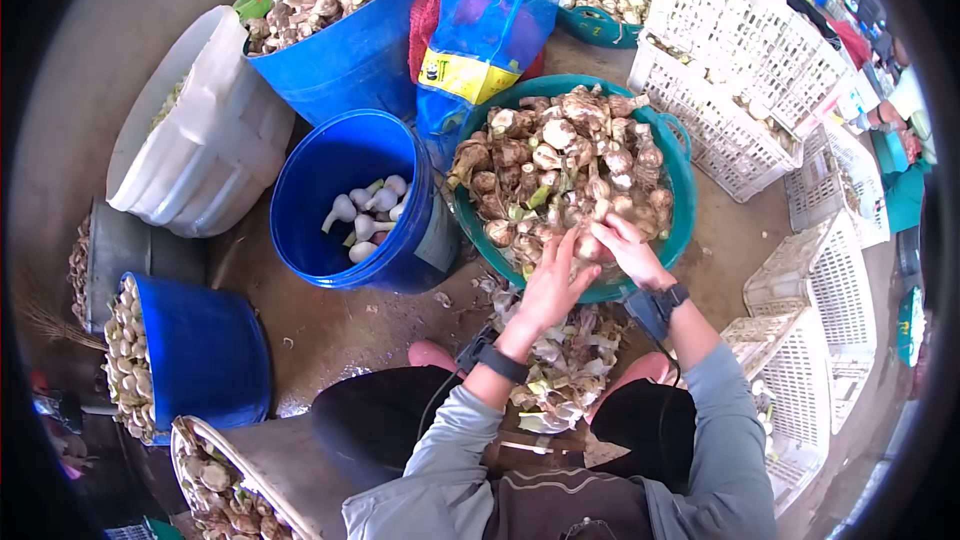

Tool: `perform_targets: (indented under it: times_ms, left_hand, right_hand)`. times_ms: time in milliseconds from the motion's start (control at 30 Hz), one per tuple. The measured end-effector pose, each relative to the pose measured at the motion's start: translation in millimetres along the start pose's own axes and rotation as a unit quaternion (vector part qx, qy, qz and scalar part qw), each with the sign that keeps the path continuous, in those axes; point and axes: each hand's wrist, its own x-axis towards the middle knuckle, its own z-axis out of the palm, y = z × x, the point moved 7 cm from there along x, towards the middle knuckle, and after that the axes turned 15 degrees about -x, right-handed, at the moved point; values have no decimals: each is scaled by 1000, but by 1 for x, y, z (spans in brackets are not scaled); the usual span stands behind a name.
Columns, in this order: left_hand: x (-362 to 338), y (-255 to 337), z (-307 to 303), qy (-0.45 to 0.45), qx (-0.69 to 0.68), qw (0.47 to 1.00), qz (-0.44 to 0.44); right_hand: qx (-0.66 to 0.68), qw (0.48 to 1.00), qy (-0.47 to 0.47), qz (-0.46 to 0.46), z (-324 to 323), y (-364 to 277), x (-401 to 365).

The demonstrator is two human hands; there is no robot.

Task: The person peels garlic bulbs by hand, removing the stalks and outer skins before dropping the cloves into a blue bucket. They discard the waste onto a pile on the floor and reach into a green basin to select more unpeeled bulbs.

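Note:
At the near rim of a green tub (683, 230) heaped with brown, dirt-skinned garlic bulbs (560, 135), my two hands come together. Between them is a pinkish garlic bulb (590, 245), partly covered by fingers. My left hand (552, 282) is closed on the bulb's near side, thumb pointing right. From the right, the fingertips of my right hand (632, 252) press against the same bulb. Peeled skins (565, 365) lie in a pile on the floor between my feet. To the left, a blue bucket (345, 130) contains several clean white garlic bulbs (368, 210).
White plastic crates (715, 130) are stacked on the right, with more crates (810, 280) nearer me. A blue barrel (340, 60) full of bulbs stands behind the bucket, beside a white tub (215, 155). Another blue barrel (210, 350) lies tipped at the left.

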Motion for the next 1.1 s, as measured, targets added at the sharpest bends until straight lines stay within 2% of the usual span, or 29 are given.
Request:
perform_targets:
  times_ms: [33,100,133,167,233,300,367,433,500,567,600,633,667,700,767,833,900,967,1067,1100]
  left_hand:
    - [1,12,-1,34,-94,995,-9]
    - [-8,46,-14,112,-18,985,134]
    - [-17,56,-16,116,-11,986,117]
    - [-26,70,-18,144,43,973,174]
    - [-42,89,-16,139,96,974,153]
    - [-57,95,-10,145,108,966,183]
    - [-71,108,-1,168,147,943,248]
    - [-81,111,8,153,159,938,267]
    - [-90,117,14,130,176,937,271]
    - [-94,117,15,97,96,960,246]
    - [-92,114,13,63,-7,973,224]
    - [-87,100,19,16,-197,964,181]
    - [-87,88,26,-19,-342,934,97]
    - [-89,82,35,-54,-477,877,9]
    - [-90,89,31,-55,-452,890,31]
    - [-88,93,29,-58,-430,900,51]
    - [-84,104,24,-19,-257,955,144]
    - [-83,93,31,-12,-418,908,38]
    - [-79,87,41,-1,-459,888,28]
    - [-79,82,47,-4,-539,842,-17]
  right_hand:
    - [17,1000,-22,2,10,-36,-14]
    - [8,998,-32,-49,15,-72,-38]
    - [-66,995,-33,-75,13,-74,-45]
    - [-72,994,-30,-73,13,-80,-55]
    - [-32,999,-9,-11,16,-87,-78]
    - [-48,999,21,-8,16,-85,-94]
    - [-163,973,104,-122,10,-91,-113]
    - [-164,967,163,-101,8,-82,-128]
    - [-250,939,206,-112,5,-78,-139]
    - [14,981,178,-79,10,-66,-145]
    - [134,979,156,4,16,-75,-156]
    - [136,978,156,2,15,-71,-159]
    - [180,975,132,-23,17,-65,-159]
    - [225,967,107,-47,19,-66,-160]
    - [188,976,95,-53,14,-66,-157]
    - [14,994,86,-63,13,-91,-163]
    - [15,992,89,-86,15,-107,-166]
    - [13,995,77,-64,11,-95,-161]
    - [-22,992,88,-91,7,-98,-164]
    - [-35,987,105,-113,6,-102,-166]
